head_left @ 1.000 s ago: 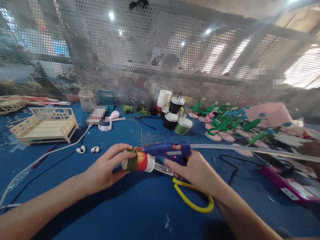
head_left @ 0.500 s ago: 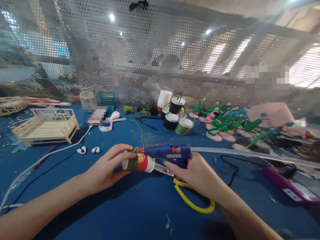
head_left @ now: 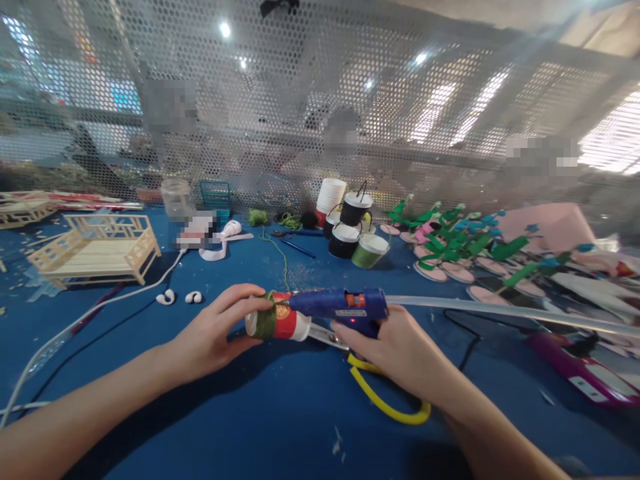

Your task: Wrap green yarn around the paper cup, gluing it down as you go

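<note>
My left hand (head_left: 223, 327) is closed around a small red and white paper cup (head_left: 289, 324) lying on its side, partly wrapped in green yarn (head_left: 265, 325). A strand of that yarn runs back over the table to a green ball (head_left: 258, 217). In my right hand (head_left: 395, 347) is a blue hot glue gun (head_left: 345, 305) with a long clear glue stick (head_left: 480, 308) out of its rear. The gun's nozzle is at the yarn's edge on the cup; whether it touches, I cannot tell. Beneath both lie yellow-handled scissors (head_left: 390, 400), partly hidden by the glue gun and my right hand.
Behind stand small black buckets (head_left: 344, 241), a green bucket (head_left: 371, 251) and stacked paper cups (head_left: 331, 195). Green craft plants (head_left: 450, 243) spread at right, near a purple power strip (head_left: 583, 373). Left are a wooden toy bed (head_left: 97, 250), white earbuds (head_left: 193, 297) and a white cable (head_left: 145, 289).
The cup has turned slightly in my left hand, its printed mark shifting upward. The glue gun's nozzle stays at the yarn. The whole view has shifted slightly.
</note>
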Demonstrator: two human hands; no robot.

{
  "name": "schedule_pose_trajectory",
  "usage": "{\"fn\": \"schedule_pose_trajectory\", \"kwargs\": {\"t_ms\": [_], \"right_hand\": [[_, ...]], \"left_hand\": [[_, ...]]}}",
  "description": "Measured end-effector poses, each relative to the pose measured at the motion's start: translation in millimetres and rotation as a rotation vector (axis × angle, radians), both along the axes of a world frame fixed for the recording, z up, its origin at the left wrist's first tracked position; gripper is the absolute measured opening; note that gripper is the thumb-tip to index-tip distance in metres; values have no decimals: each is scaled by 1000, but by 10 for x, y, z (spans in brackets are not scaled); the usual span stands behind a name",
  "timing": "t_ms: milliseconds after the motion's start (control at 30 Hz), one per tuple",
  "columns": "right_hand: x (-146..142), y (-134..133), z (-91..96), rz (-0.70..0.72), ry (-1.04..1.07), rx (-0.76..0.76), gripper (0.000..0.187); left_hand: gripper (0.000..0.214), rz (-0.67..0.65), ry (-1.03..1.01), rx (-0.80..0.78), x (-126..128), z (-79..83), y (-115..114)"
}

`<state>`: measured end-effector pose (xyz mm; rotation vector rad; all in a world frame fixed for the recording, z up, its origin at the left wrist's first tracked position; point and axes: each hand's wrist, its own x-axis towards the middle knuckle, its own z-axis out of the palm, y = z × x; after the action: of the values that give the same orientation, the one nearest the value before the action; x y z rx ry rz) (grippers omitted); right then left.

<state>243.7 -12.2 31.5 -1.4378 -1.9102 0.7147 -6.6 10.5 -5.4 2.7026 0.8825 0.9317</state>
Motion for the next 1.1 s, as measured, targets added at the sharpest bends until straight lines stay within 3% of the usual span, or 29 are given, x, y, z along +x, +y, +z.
{"fn": "schedule_pose_trajectory", "kwargs": {"t_ms": [633,1100], "right_hand": [[7,-54,5,61,-32,-31,19],[33,-38,10,42,-4,-8,18]], "left_hand": [[39,34,-56,-72,-8,19,30],[36,-24,-30,2,-4,-2,15]]}}
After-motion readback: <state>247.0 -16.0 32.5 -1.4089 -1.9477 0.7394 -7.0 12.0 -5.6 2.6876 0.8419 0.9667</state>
